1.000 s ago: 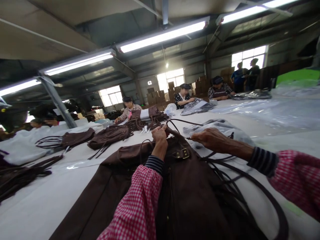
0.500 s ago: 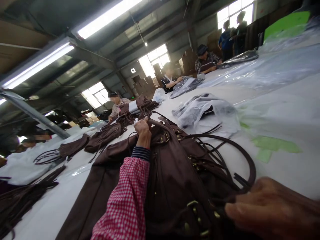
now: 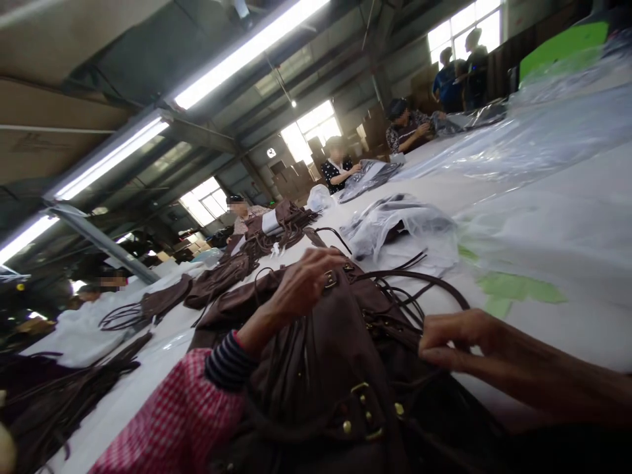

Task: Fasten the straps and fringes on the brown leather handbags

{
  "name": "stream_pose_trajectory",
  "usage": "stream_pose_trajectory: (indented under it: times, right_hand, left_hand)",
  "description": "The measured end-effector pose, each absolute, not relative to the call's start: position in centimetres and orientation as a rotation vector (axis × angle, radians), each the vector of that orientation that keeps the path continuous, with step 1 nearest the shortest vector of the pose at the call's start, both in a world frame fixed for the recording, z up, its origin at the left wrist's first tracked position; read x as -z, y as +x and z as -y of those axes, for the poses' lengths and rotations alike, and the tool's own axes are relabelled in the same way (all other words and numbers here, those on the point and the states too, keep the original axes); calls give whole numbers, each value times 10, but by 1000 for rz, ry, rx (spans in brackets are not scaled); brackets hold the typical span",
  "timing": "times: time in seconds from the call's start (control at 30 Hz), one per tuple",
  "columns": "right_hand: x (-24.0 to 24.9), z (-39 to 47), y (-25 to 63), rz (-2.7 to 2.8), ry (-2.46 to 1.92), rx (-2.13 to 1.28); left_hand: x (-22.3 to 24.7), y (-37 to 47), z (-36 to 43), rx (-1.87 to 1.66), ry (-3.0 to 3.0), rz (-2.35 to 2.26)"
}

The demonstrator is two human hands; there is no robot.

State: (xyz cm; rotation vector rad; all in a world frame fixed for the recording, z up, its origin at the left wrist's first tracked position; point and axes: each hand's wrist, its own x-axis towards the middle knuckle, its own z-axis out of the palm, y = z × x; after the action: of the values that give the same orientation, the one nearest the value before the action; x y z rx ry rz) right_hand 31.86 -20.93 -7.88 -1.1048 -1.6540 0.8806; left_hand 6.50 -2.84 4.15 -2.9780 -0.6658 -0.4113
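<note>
A dark brown bag with brass buckles and long straps lies on the table in front of me. My left hand rests over its far part beside a buckle, fingers reaching to the right across the top; the fingertips are partly hidden. At the bag's right side, my right hand is closed, thumb and forefinger pinching the bag's edge. A curved brown handle arches between the two hands. Just beyond my left hand, a small white scrap shows.
More brown bags lie along the left and far side of the white table. A plastic-wrapped bundle sits beyond the bag, with clear sheeting and green pieces to the right. Several people work at the far edge.
My left hand has moved right across the bag's top, away from the white scrap. My right hand has moved up and left, closer to the bag's middle. The view has shifted slightly.
</note>
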Motion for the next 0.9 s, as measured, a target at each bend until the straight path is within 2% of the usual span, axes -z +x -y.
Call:
stream_pose_trajectory:
  times: [0.07, 0.17, 0.4, 0.53, 0.7, 0.8, 0.9]
  right_hand:
    - [70, 190, 314, 1641, -1086, -1011]
    - [65, 171, 300, 1537, -1042, -1038]
    - [59, 153, 270, 1549, -944, -910]
    - [49, 138, 246, 1717, -830, -665]
    - [57, 126, 223, 2175, -682, -302]
    - [67, 122, 223, 2232, -748, -284]
    - [72, 120, 226, 2262, -835, -279]
  left_hand:
    - [-40, 68, 69, 71, -3032, 396]
    - [-32, 68, 100, -111, -2934, 298]
    - [-28, 46, 91, 137, -2755, 316]
    - [-39, 37, 88, 230, -2699, 405]
    - [-54, 39, 91, 43, -2880, 353]
    - [-69, 36, 90, -112, -2947, 393]
    - [-90, 18, 82, -113, -2806, 539]
